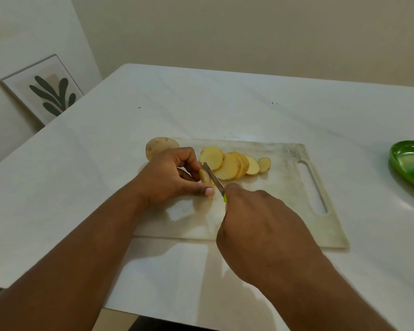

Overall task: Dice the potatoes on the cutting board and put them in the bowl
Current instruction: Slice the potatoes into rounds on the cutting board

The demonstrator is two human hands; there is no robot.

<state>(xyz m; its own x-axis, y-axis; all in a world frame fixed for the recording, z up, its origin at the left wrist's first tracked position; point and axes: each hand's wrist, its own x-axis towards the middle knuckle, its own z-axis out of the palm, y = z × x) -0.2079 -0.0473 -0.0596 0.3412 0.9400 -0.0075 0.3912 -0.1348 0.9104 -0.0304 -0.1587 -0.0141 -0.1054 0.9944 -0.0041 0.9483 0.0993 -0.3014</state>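
A worn white cutting board (289,182) lies on the white table. My left hand (167,177) pinches the small end piece of a potato (204,177) between thumb and curled fingers. My right hand (256,225) grips a knife (213,176) with a green handle, mostly hidden in my fist; its blade rests against the right side of that piece. Several yellow potato slices (230,163) lie overlapped in a row on the board, just beyond the blade. A whole unpeeled potato (160,145) sits at the board's far left corner, partly behind my left hand. A green bowl (409,163) stands at the right edge.
A framed leaf print (46,91) leans against the wall at the left, beyond the table's edge. The board's handle slot (312,187) faces right, toward the bowl. The table's near edge runs below my forearms.
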